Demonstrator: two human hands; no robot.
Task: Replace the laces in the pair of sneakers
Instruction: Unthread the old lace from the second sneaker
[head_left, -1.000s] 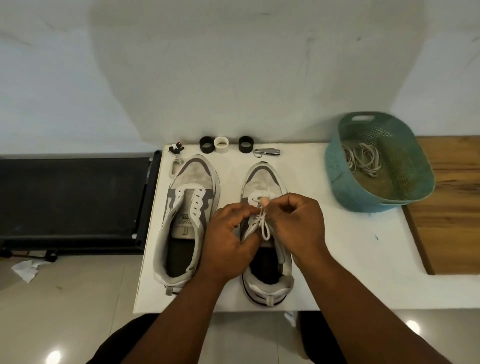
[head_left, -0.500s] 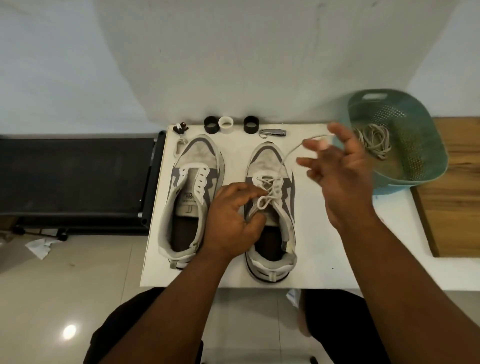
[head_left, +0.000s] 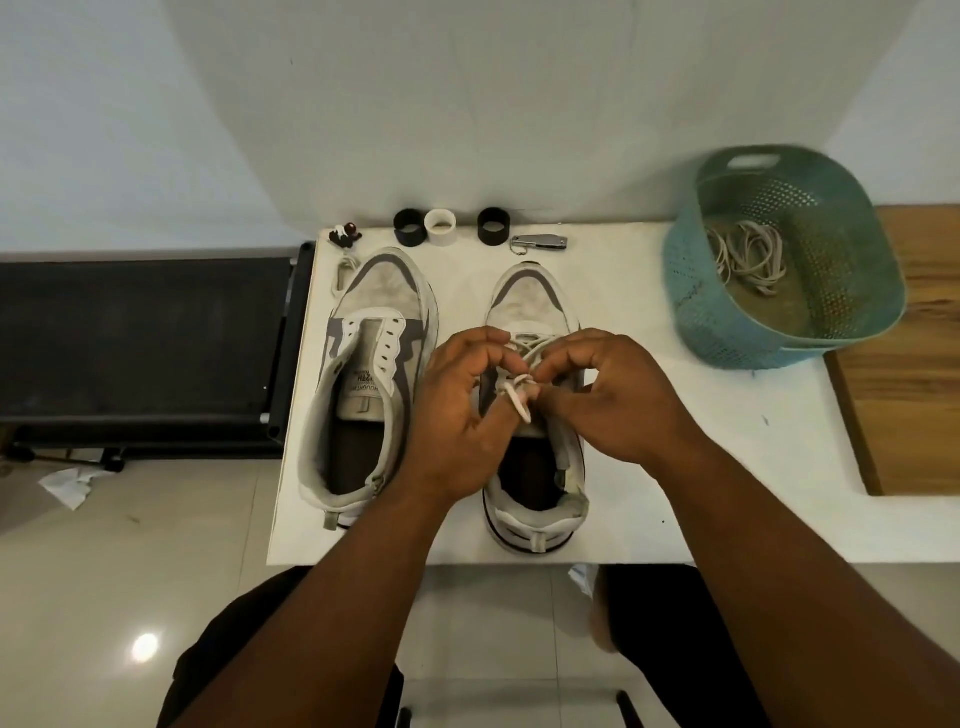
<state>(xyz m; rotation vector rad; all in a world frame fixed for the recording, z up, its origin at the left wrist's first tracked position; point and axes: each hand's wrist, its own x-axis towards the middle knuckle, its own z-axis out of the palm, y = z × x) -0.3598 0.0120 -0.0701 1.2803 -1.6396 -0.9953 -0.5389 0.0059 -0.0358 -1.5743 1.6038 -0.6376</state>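
Nearest the body, both forearms reach in over the front edge of the white worktop (head_left: 649, 467) and meet above the right-hand sneaker (head_left: 535, 499). The left hand (head_left: 457, 421) has its fingers curled and pinches the white lace (head_left: 519, 397) from one side; the right hand (head_left: 618, 400) pinches it from the other, fingertips almost touching over the middle of the tongue. A short loop of lace hangs between them, and a few crossings show just beyond the knuckles, toward the toe. This looks like work on the lace at the upper eyelets, though whether it is being drawn out or threaded in cannot be told. To do it well, I would keep the lace flat, feed the tip straight through the eyelet, and hold the shoe from sliding. The hands hide the eyelets they work on, which is the main hindrance. Just beside it, to the left, the other sneaker (head_left: 363, 384) stands with no lace, its eyelets bare. Farther back, against the wall, lie a small figurine (head_left: 345, 235), two black rings (head_left: 408, 226), a white ring (head_left: 441, 226) and a folded metal tool (head_left: 540, 242). Off to the far right, a teal basket (head_left: 691, 291) holds a loose bundle of pale laces (head_left: 748, 254), well apart from the shoes.
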